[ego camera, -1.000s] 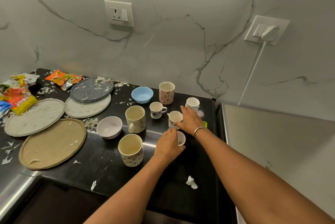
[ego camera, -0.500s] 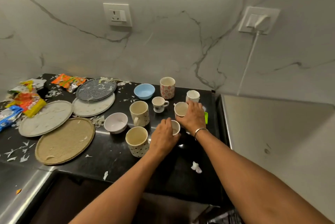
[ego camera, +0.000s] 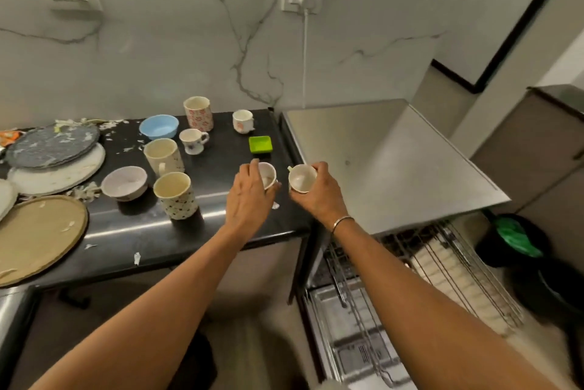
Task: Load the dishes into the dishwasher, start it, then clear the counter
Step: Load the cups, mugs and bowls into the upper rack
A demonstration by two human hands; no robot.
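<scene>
My left hand (ego camera: 249, 197) grips a small white cup (ego camera: 268, 174) above the right end of the black counter (ego camera: 142, 228). My right hand (ego camera: 319, 193) holds a second small white cup (ego camera: 301, 178), lifted near the counter's right edge. Below and to the right, the open dishwasher shows its wire rack (ego camera: 442, 266) pulled out, with a lower tray (ego camera: 350, 326) underneath. Still on the counter are mugs (ego camera: 175, 195) (ego camera: 162, 154) (ego camera: 198, 113), small cups (ego camera: 192, 140) (ego camera: 242, 120), a blue bowl (ego camera: 159, 127), a white bowl (ego camera: 124, 182) and stacked plates (ego camera: 53, 149).
A green square dish (ego camera: 260, 144) sits near the counter's right end. A tan round plate (ego camera: 38, 231) lies at front left among white scraps. The steel dishwasher top (ego camera: 379, 162) adjoins the counter. A dark bin with a green liner (ego camera: 512, 235) stands right of the rack. A plugged cord (ego camera: 305, 51) hangs on the wall.
Both hands have lifted a cup each off the counter and drawn them back toward the right. My view has swung right and down, bringing the open dishwasher into sight.
</scene>
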